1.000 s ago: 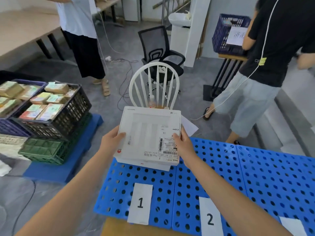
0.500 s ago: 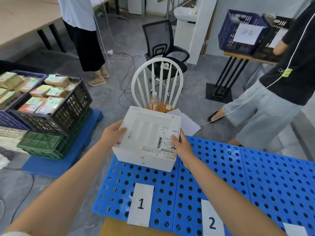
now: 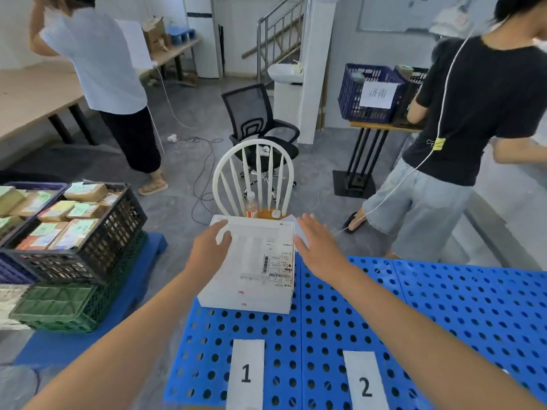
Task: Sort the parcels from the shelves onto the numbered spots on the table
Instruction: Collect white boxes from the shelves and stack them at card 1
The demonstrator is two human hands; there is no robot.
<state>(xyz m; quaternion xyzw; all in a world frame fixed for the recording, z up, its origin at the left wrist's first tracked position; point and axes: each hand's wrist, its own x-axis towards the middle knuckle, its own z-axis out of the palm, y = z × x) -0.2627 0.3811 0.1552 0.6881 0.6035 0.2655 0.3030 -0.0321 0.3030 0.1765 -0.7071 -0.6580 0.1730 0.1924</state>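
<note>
I read the parcel (image 3: 251,261) as smooth white card with a matt face, and its shipping label (image 3: 278,266) as slightly shinier printed paper. The table (image 3: 444,306) under it is moulded blue plastic, perforated and faintly glossy. The number slips (image 3: 247,356) on it look like plain matt paper. To my left, the black crate (image 3: 112,238) and the green crate (image 3: 53,306) are lattice plastic, and the brown parcels (image 3: 85,192) look like dull kraft paper. The spindle-back chair (image 3: 217,180) has a soft white painted sheen, the office chair (image 3: 247,109) has a black mesh back, and the stair rail (image 3: 276,23) is bright metal.
</note>
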